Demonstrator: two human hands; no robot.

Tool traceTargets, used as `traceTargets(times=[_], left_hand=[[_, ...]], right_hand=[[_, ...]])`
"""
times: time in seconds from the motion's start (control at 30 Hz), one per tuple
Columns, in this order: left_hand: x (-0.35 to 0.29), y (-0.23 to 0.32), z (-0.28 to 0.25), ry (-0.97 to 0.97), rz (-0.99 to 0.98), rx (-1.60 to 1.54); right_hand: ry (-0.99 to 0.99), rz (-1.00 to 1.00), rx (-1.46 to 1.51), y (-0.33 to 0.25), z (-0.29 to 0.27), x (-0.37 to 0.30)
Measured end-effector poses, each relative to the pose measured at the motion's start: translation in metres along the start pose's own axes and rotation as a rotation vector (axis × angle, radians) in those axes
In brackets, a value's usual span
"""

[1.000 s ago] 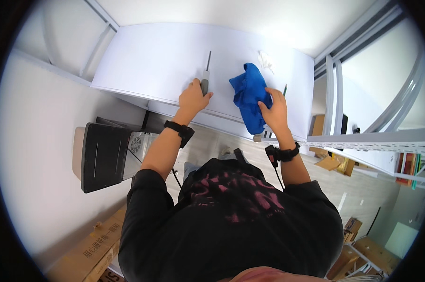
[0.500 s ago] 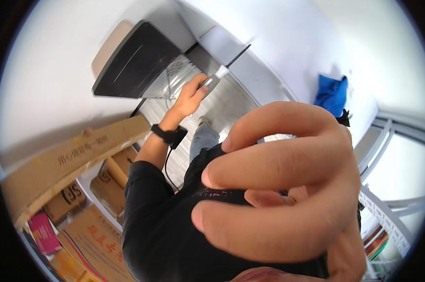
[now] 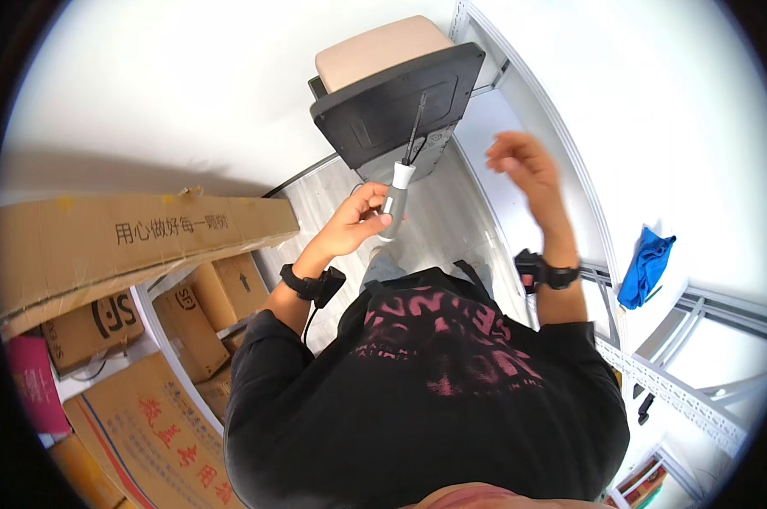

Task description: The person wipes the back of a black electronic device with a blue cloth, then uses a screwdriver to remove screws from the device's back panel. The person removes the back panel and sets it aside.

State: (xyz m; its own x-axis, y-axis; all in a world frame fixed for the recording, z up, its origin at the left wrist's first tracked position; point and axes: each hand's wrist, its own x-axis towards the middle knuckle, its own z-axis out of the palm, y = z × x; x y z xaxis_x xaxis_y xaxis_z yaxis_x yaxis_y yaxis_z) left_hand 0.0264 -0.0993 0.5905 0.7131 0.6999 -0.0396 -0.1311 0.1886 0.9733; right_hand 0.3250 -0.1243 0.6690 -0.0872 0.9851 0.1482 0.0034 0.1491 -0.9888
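Note:
My left hand (image 3: 354,222) is closed around the grey handle of a screwdriver (image 3: 392,212) with a white collar. Its long thin dark shaft points up and away from me, seen against a black panel (image 3: 383,106) with a beige rounded part (image 3: 383,53) behind it. I cannot tell whether the tip touches the panel. Raised off to the right, my right hand (image 3: 526,165) holds nothing that shows. Its fingers are loosely bent and apart from the screwdriver, slightly smeared by motion. Dark bands with small black boxes sit on both wrists.
Cardboard boxes fill a shelf at the left, with a long carton (image 3: 146,246) on top and a magenta box (image 3: 36,382) low beside them. A blue cloth (image 3: 646,267) hangs at the right near white metal framing (image 3: 672,390). Grey wood-look floor (image 3: 451,220) lies below my hands.
My right hand has moved from close before the camera out to the far right. The view has turned, so the panel sits nearer the middle. The left hand keeps its hold on the screwdriver.

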Motion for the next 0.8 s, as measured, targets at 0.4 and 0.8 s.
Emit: traceTargets(times=[0.4, 0.8], left_hand=[[0.096, -0.015, 0.023, -0.072, 0.183, 0.053], [0.142, -0.008, -0.015, 0.195, -0.048, -0.354]], right_hand=[[0.130, 0.462, 0.336, 0.057, 0.060, -0.028], [0.210, 0.554, 0.357, 0.078, 0.025, -0.018]])
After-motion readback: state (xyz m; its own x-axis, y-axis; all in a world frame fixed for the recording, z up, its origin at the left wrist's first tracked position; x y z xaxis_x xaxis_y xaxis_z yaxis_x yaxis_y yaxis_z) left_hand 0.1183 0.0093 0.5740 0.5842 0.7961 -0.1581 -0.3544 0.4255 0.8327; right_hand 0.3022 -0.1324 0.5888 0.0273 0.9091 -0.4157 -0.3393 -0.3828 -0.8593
